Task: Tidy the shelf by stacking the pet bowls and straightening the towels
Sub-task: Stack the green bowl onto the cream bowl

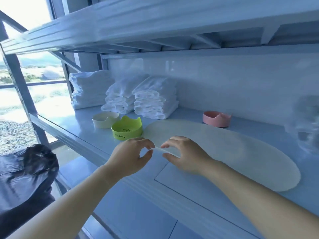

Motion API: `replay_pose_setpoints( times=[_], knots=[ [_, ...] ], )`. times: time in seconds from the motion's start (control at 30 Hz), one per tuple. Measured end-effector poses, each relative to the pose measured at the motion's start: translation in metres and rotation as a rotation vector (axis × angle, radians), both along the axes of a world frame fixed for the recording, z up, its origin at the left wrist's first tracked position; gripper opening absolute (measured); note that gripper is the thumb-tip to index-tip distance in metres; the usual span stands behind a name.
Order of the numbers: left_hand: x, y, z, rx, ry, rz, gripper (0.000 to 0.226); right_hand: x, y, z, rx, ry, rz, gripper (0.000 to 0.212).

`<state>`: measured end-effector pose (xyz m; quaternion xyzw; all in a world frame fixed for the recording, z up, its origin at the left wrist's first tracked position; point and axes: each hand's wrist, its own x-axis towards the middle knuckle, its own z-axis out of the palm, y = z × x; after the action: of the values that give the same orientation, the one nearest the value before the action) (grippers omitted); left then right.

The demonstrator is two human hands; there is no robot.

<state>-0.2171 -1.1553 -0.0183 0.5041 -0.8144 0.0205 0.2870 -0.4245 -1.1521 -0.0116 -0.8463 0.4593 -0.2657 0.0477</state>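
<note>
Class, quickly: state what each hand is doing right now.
Left hand: pinching the near edge of the flat white oval mat.
Right hand: pinching the same edge.

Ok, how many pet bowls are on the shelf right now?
3. A cream bowl in front of the towel stacks, a green bowl just right of it, and a pink bowl apart, behind the white mat. The blurred clear object far right is unidentifiable.

Three pet bowls: cream bowl (105,120), green bowl (126,129), pink bowl (216,119). Three towel stacks: left stack (89,90), middle stack (120,99), right stack (155,100). One oval mat (233,152). Two hands: left hand (131,156), right hand (187,156).
</note>
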Motion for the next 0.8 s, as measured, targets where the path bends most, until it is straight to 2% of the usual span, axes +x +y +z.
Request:
replay_pose_setpoints(
  times=[0.23, 0.43, 0.53, 0.8],
  knots=[
    [0.056, -0.061, -0.01, 0.007, 0.056, 0.136, 0.014, 0.061, -0.073, 0.004, 0.023, -0.005, 0.1, 0.025],
    [0.097, -0.087, -0.019, 0.019, 0.01, 0.197, 0.018, 0.11, -0.118, 0.0, -0.017, -0.025, 0.197, 0.025],
    [0.122, -0.101, -0.017, 0.027, 0.027, 0.23, 0.017, 0.127, -0.136, -0.001, 0.021, -0.026, 0.182, 0.028],
    [0.168, -0.169, -0.01, -0.022, -0.065, 0.327, 0.023, 0.171, -0.164, -0.002, 0.079, 0.051, 0.037, 0.031]
  ],
)
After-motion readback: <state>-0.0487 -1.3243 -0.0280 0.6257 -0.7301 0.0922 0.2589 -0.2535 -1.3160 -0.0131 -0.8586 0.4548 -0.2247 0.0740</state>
